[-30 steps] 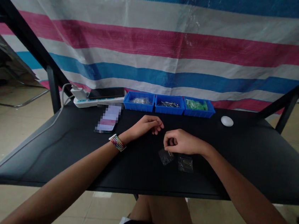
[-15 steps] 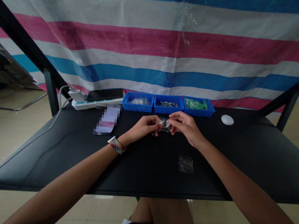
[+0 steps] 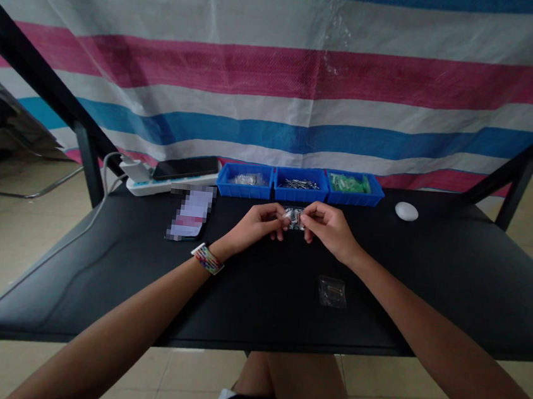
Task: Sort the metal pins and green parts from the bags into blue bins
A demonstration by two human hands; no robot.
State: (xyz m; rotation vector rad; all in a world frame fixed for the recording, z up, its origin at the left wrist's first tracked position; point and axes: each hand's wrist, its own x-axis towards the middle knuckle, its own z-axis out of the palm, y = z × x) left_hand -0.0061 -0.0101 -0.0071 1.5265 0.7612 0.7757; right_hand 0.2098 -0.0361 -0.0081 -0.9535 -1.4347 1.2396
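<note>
My left hand (image 3: pixel 257 225) and my right hand (image 3: pixel 326 227) meet above the middle of the black table (image 3: pixel 97 270). Both pinch a small clear plastic bag (image 3: pixel 294 217) between their fingertips, one on each side. A second small clear bag (image 3: pixel 332 291) with tiny parts lies flat on the table nearer to me, under my right forearm's line. A beaded band sits on my left wrist.
Three blue bins (image 3: pixel 300 185) stand in a row at the back, holding clear bags, metal pins and green parts. A white power strip (image 3: pixel 154 182) with a phone on it, a blurred card (image 3: pixel 191 213) and a white round object (image 3: pixel 407 211) also lie on the table.
My right hand lifted one clear bag off the table and carried it away from me to my left hand. Both hands now hold it near the blue bins.
</note>
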